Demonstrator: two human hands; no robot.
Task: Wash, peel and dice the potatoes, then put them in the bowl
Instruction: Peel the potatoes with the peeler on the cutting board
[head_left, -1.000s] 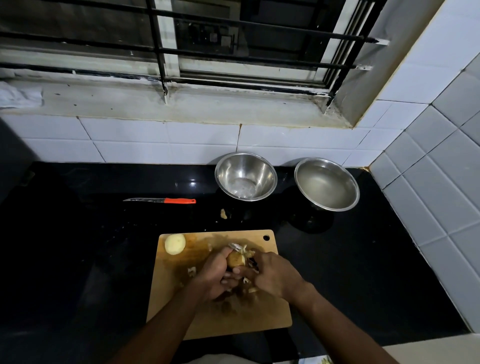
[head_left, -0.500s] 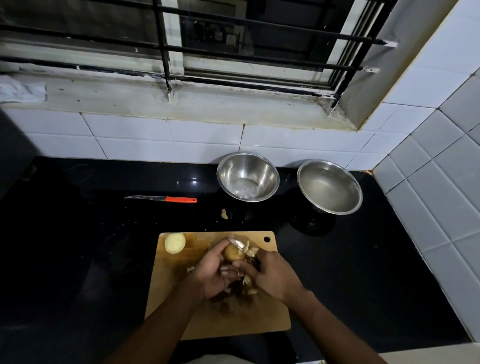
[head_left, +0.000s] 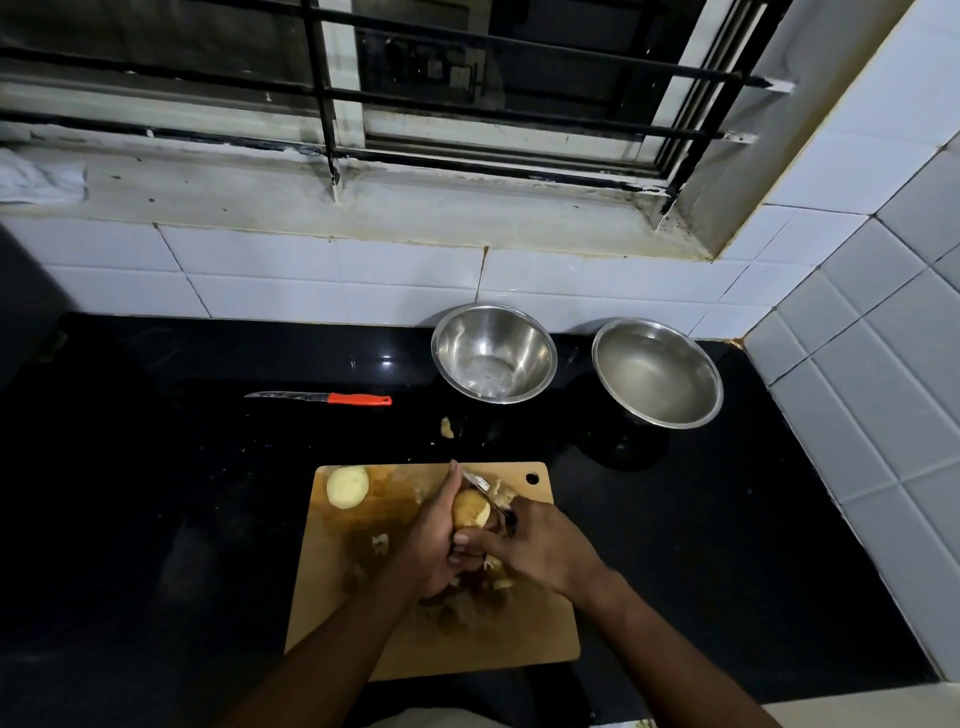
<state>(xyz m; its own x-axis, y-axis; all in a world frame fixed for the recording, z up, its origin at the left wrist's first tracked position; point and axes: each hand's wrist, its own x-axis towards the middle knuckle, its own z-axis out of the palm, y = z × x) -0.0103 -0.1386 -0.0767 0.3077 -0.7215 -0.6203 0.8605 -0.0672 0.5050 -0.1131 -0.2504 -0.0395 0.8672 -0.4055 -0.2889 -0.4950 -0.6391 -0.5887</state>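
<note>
Over the wooden cutting board (head_left: 540, 639), my left hand (head_left: 434, 545) grips a partly peeled potato (head_left: 470, 512). My right hand (head_left: 540, 545) holds a peeler (head_left: 488, 493) whose metal blade lies against the potato's far side. A fully peeled pale potato (head_left: 347, 486) rests on the board's far left corner. Peel scraps (head_left: 493, 574) lie on the board under my hands. Two steel bowls stand at the back: the left bowl (head_left: 493, 353) and the right bowl (head_left: 657, 371).
A knife with an orange handle (head_left: 358, 399) lies on the black counter (head_left: 156, 493) left of the bowls. A peel scrap (head_left: 447, 427) sits on the counter beyond the board. White tiled walls close the back and right; a barred window is above.
The peeler blade has travelled along the potato toward the far side, and my left hand's fingers have stretched up along the potato. The view shifted slightly.
</note>
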